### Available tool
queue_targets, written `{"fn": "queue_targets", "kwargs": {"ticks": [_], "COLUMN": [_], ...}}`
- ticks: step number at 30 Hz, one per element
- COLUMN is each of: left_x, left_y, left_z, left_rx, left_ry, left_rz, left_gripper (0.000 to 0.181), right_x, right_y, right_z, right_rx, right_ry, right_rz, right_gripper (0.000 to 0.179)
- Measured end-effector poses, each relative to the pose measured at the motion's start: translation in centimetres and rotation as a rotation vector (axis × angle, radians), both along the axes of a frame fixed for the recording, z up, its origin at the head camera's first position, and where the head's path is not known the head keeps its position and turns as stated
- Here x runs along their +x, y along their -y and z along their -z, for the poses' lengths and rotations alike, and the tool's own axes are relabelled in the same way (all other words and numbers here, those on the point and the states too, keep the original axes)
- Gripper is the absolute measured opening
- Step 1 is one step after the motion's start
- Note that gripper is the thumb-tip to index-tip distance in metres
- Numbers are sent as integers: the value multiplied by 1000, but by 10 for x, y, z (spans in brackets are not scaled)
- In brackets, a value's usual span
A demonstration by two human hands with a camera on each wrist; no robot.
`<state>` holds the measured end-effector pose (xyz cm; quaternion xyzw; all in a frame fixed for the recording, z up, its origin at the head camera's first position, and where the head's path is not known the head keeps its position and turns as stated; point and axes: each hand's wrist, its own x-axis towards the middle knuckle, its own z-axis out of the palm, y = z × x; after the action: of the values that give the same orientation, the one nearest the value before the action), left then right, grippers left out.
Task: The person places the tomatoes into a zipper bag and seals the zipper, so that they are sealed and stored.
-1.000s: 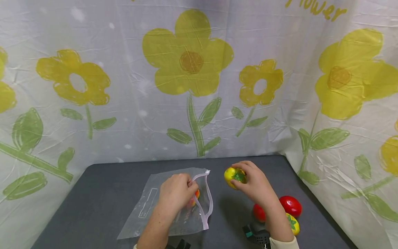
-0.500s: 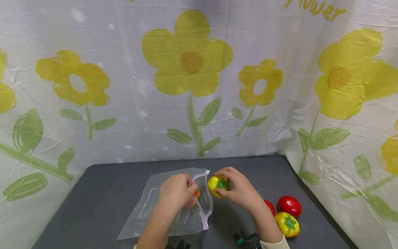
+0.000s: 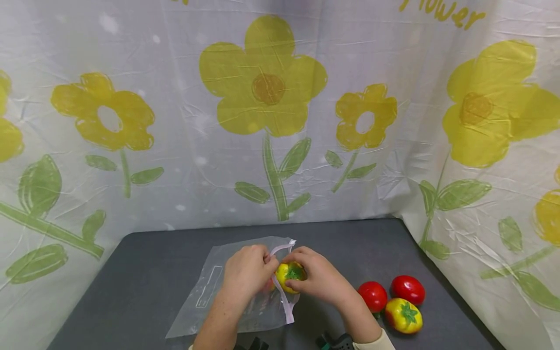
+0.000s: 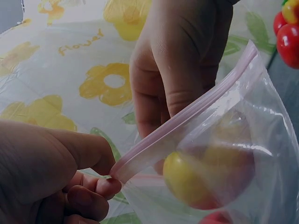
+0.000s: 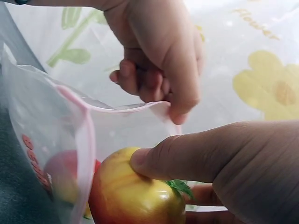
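A clear zip bag (image 3: 207,296) with a pink-edged mouth lies on the table, its mouth facing right. My left hand (image 3: 247,270) pinches the bag's upper edge between thumb and forefinger, lifting the mouth apart. My right hand (image 3: 321,274) grips a yellow-and-red tomato-shaped fruit (image 3: 288,274) with a green star-shaped top. In the right wrist view, the thumb (image 5: 163,158) presses on its yellow skin, and the fruit is at the bag's mouth. Another red-and-yellow fruit (image 5: 63,175) shows through the plastic inside the bag. Part of the right hand's fingers is hidden behind the held fruit.
To the right on the dark table (image 3: 144,287) sit two red tomato-shaped fruits, a nearer one (image 3: 372,295) and a farther one (image 3: 409,289), beside a yellow-and-red one (image 3: 403,316). A flower-printed curtain (image 3: 183,146) stands around the table's back and sides.
My right hand has carried the yellow-and-red fruit leftward and slightly down to the bag's mouth. The left hand stays on the bag's edge. The fruits at right have come into fuller view.
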<state>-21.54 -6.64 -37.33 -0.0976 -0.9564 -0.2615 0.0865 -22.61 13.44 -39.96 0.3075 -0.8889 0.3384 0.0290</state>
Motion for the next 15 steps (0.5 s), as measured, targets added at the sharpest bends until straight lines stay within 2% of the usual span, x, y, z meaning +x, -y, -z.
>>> {"fn": "queue_targets", "kwargs": {"ticks": [7, 15], "left_x": [0, 0], "left_y": [0, 0], "left_z": [-1, -1], "left_rx": [-2, 5], "left_ry": [8, 9], "left_rz": [0, 3], "left_gripper": [33, 33], "right_x": [-2, -3], "right_y": [6, 9], "right_z": [5, 9], "right_rx": [27, 38], "right_ry": [-32, -13], "right_rz": [-14, -11], "right_gripper": [37, 36]}}
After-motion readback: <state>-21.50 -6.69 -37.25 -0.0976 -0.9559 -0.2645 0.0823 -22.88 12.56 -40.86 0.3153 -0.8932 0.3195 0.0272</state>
